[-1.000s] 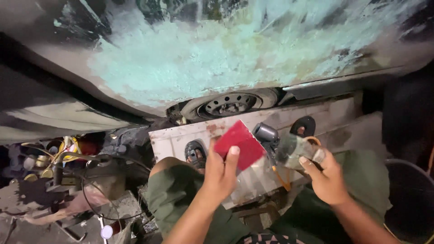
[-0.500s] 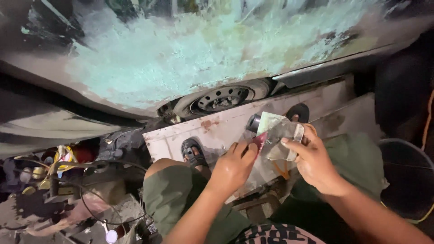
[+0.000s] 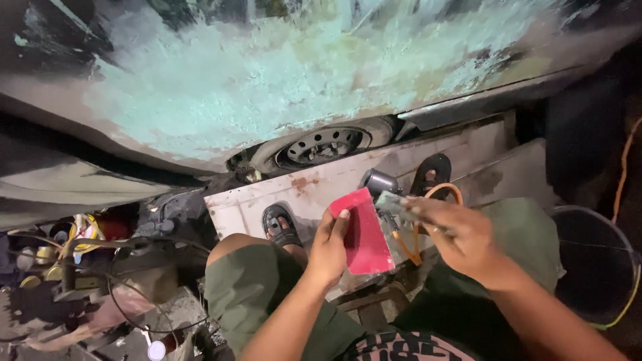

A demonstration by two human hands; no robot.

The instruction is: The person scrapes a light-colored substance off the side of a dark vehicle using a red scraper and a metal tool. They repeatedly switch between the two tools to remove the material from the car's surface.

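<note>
Pinching the red card (image 3: 364, 234) in its fingers, the left hand (image 3: 329, 251) faces the right hand (image 3: 465, 239), closed on a grey scraper (image 3: 394, 204).

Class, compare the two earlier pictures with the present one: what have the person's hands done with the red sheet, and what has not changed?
The red sheet, out of sight half a second ago, again stands upright in the left hand, as at first. The right hand has kept a small greyish piece, blurred. The sanded car panel, wheel and sandalled foot are unchanged.
</note>
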